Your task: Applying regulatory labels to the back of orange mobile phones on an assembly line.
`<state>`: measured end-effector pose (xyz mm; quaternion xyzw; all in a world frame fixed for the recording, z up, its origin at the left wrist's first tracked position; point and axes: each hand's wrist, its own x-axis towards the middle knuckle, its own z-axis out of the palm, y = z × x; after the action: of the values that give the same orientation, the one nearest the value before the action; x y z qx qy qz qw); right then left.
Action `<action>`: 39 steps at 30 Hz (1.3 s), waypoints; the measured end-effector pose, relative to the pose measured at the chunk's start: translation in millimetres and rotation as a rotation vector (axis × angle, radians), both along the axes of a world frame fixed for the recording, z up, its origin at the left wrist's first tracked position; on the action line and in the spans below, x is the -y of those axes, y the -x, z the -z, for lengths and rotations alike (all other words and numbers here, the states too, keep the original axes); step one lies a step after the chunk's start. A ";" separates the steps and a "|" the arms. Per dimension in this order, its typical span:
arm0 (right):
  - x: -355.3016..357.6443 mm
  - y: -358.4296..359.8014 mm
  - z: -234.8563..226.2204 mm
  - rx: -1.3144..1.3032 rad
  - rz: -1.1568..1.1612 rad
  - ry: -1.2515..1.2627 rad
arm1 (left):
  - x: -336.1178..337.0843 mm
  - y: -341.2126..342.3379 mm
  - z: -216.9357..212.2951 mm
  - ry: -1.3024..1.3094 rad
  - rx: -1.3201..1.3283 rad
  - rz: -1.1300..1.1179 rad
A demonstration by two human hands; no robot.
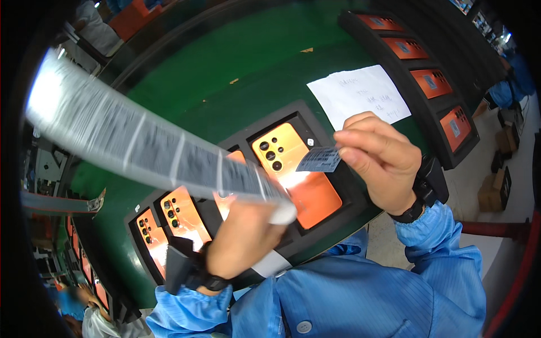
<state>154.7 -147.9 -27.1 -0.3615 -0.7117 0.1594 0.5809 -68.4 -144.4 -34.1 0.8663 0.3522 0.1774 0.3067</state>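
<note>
My right hand (383, 160) pinches a small grey printed label (320, 160) by its corner between thumb and fingertips. The label hangs over the upper part of an orange smartphone (313, 194), which lies with its camera lenses up in a black foam tray (360, 194). My left hand (245, 236) is closed on the near end of a long strip of labels (169, 146), smeared by motion. From there the strip stretches up to the far left and hides part of another orange phone (236, 155). Two more orange phones (183, 214) lie at the tray's left side.
A white sheet with handwriting (360, 93) lies on the green table (270, 67). Beyond it at the right, a second black tray (389, 84) holds several orange phones with labels. More phones stand in a tray (93, 270) at the lower left, near another person (98, 312).
</note>
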 end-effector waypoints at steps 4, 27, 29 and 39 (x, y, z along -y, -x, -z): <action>-1.3 -13.6 3.2 -0.079 0.043 0.061 | 16.0 -20.6 18.2 -0.176 -0.204 0.121; -24.3 -9.2 67.2 -0.414 -0.183 0.596 | 6.2 -40.7 -1.1 0.619 -0.290 0.023; -23.7 -6.3 67.8 -0.452 -0.162 0.593 | 18.6 -36.0 29.7 0.073 -0.117 0.062; -20.3 -8.7 76.2 -0.491 -0.093 0.535 | 33.7 -44.8 56.9 -0.903 -0.317 0.056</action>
<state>163.4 -127.6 -103.4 -0.4190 -0.4998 0.4482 0.6113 -23.6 -178.1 -91.1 0.9384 0.2590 0.1699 -0.1531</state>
